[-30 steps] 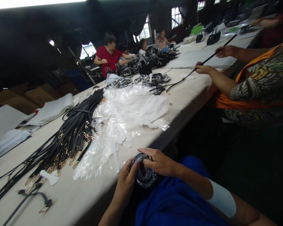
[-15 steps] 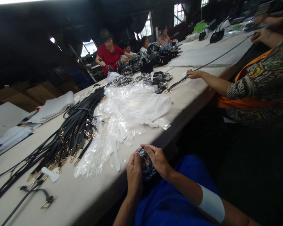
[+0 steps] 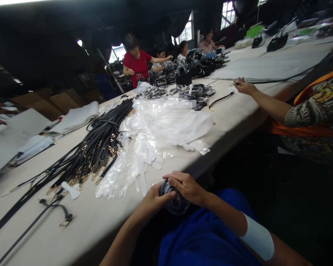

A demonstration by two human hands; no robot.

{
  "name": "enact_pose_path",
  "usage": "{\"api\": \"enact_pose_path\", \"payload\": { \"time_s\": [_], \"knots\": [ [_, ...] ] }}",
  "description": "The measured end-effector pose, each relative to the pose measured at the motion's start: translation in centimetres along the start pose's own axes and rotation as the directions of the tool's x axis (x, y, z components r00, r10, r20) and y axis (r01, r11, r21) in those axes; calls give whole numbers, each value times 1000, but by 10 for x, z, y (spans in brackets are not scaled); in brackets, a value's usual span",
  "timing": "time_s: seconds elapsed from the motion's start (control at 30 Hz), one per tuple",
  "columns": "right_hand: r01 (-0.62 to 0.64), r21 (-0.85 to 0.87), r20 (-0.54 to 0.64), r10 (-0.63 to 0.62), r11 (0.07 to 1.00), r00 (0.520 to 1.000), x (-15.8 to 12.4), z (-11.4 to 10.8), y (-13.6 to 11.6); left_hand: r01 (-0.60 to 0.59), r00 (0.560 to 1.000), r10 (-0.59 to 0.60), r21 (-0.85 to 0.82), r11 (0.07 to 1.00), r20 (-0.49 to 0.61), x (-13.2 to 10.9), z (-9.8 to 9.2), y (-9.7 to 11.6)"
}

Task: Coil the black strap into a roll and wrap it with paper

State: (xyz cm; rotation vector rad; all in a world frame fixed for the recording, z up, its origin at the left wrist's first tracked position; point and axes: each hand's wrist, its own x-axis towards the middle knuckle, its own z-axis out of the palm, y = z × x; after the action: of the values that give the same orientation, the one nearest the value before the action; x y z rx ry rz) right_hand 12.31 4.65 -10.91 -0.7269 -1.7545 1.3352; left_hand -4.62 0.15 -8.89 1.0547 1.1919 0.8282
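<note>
Coiled strap (image 3: 175, 199) in plastic, flat-ish, w/ both hands' grip round it.

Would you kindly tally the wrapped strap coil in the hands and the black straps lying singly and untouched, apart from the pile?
Wrapped strap coil, held by left hand and right hand: 1
Single straps, far strap and near strap: 2
Total: 3

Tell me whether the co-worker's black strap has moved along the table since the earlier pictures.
Yes. The black strap now lies slack by the wrapped coils on the table; earlier it was stretched taut toward the far end.
</note>
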Motion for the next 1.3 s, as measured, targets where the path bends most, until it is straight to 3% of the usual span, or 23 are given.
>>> {"api": "enact_pose_path", "payload": {
  "time_s": [0.1,0.27,0.37,0.57,0.73,0.87,0.93,1.03,1.17,1.3],
  "knots": [
    [99,-57,236,-83,993,968,10,-12,-11,93,970,-70,-87,992,233,-5,-7,6],
    [191,-79,450,-136,978,883,21,-24,-31,201,922,-79,-294,935,379,-6,-21,7],
    [178,-96,508,-105,979,855,23,-24,-37,257,891,-94,-323,911,444,-8,-22,6],
    [72,-101,457,-18,992,890,21,-16,-34,271,873,-40,-415,869,487,-18,-8,-4],
    [189,-196,458,-81,962,885,20,-12,-28,323,912,-72,-595,736,405,-28,9,-18],
    [206,-165,472,-107,964,875,20,-11,-24,298,948,-101,-735,609,300,-32,21,-21],
    [195,-160,445,-106,968,889,20,-10,-23,262,959,-87,-731,630,268,-33,26,-20],
    [158,-88,424,-106,984,899,20,-11,-24,144,979,-6,-664,734,206,-33,29,-15],
    [-1,186,348,-65,983,935,20,-18,-27,-25,992,90,-558,830,91,-36,24,-6],
    [-57,417,230,-44,907,972,18,-27,-20,-179,984,157,-531,828,-87,-41,17,1]
  ]
}}
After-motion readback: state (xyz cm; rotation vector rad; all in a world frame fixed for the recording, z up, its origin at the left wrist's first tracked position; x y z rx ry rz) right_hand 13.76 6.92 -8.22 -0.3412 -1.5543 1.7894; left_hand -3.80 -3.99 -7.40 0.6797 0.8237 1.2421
